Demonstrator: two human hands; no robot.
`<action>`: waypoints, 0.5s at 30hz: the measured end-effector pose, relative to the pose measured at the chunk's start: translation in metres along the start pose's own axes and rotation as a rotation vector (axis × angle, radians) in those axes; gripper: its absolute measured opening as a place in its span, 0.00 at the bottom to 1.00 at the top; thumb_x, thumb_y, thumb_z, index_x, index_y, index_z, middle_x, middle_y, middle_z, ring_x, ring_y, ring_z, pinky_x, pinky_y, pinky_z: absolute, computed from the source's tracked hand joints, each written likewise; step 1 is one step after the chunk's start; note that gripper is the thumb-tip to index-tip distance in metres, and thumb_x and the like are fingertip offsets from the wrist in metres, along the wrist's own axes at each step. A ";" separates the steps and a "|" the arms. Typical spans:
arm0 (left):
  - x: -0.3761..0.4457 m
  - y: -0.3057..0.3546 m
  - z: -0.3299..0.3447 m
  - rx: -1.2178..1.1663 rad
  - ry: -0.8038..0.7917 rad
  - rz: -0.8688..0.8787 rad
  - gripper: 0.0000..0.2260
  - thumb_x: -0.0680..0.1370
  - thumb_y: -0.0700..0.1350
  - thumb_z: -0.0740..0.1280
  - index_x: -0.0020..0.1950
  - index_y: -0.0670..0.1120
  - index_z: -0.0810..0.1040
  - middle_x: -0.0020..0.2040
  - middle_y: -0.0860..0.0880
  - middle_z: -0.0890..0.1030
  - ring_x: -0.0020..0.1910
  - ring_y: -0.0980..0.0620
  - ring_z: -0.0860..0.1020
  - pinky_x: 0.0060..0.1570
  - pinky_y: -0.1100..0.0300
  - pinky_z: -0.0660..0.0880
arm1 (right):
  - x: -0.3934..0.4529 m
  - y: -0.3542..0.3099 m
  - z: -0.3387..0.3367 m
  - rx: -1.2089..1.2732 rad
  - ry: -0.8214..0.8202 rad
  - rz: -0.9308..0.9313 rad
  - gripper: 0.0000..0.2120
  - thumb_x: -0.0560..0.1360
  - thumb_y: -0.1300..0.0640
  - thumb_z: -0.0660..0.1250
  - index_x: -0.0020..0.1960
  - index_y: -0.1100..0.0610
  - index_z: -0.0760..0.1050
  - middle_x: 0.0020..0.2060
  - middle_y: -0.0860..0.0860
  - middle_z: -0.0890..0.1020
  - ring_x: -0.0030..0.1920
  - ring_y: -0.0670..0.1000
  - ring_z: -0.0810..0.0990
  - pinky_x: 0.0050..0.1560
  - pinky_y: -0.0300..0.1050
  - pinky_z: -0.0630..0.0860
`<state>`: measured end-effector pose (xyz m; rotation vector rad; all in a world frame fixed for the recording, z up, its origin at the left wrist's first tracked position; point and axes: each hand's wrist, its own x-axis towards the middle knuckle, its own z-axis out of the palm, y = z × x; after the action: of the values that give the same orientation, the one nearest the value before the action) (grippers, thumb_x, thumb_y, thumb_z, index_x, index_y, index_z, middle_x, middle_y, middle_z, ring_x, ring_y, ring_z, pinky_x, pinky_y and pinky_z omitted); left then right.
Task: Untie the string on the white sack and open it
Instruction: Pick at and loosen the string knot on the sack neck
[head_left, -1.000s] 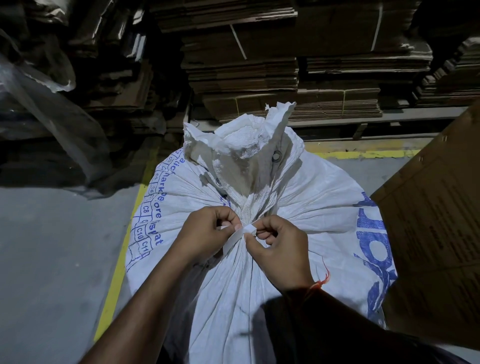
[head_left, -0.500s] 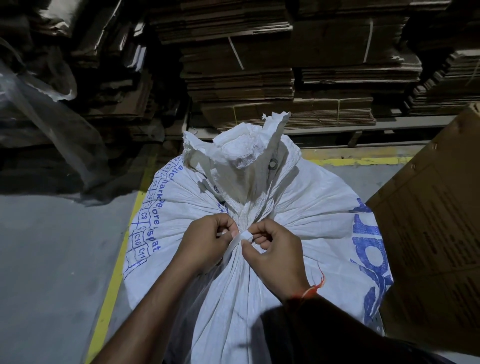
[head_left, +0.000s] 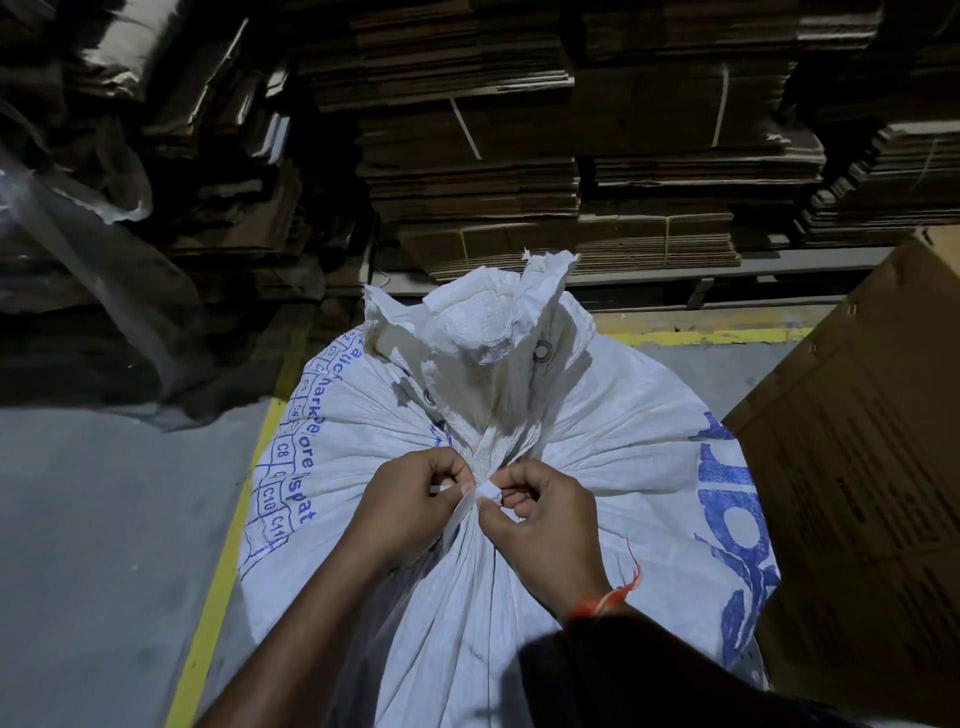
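A big white woven sack (head_left: 613, 431) with blue print fills the middle of the view, its neck gathered and its crumpled mouth standing up beyond the tie. A flat white string (head_left: 467, 506) binds the neck. My left hand (head_left: 410, 501) pinches the string on the left of the knot, with a short end poking out between its fingers. My right hand (head_left: 540, 512) pinches the string at the knot from the right. Both hands touch the sack's neck.
Stacks of flattened cardboard (head_left: 519, 171) rise behind the sack on a low rack. A large brown carton (head_left: 862, 467) stands close on the right. Clear plastic sheeting (head_left: 104, 270) hangs at the left. A yellow floor line (head_left: 228, 551) runs along the grey concrete floor (head_left: 104, 545).
Both hands stay at the knot and work the string with small finger moves. My head has tilted slightly, so the sack sits a little lower in view.
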<state>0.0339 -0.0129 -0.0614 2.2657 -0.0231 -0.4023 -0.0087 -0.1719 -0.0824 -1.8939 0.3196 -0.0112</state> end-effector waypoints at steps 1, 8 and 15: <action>0.000 -0.001 0.000 0.005 -0.003 -0.002 0.05 0.79 0.42 0.72 0.43 0.49 0.84 0.29 0.60 0.79 0.28 0.62 0.73 0.36 0.59 0.72 | 0.000 0.000 0.000 -0.001 -0.002 -0.002 0.08 0.64 0.49 0.75 0.41 0.48 0.82 0.36 0.43 0.85 0.38 0.46 0.82 0.46 0.50 0.84; -0.001 -0.003 -0.003 -0.035 -0.039 -0.002 0.05 0.78 0.41 0.72 0.42 0.49 0.85 0.33 0.52 0.82 0.31 0.59 0.73 0.36 0.61 0.70 | -0.001 0.001 0.000 -0.008 -0.011 -0.014 0.07 0.64 0.50 0.76 0.42 0.48 0.82 0.37 0.44 0.85 0.39 0.46 0.82 0.46 0.50 0.83; -0.005 -0.007 -0.013 -0.173 -0.064 -0.014 0.03 0.78 0.42 0.76 0.45 0.49 0.88 0.42 0.47 0.89 0.37 0.60 0.79 0.43 0.60 0.75 | -0.002 0.000 -0.005 -0.008 -0.027 -0.049 0.07 0.67 0.55 0.79 0.43 0.49 0.84 0.36 0.42 0.85 0.39 0.43 0.82 0.43 0.40 0.82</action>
<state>0.0325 0.0015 -0.0571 2.0830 -0.0054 -0.4661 -0.0112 -0.1758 -0.0806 -1.9076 0.2551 -0.0174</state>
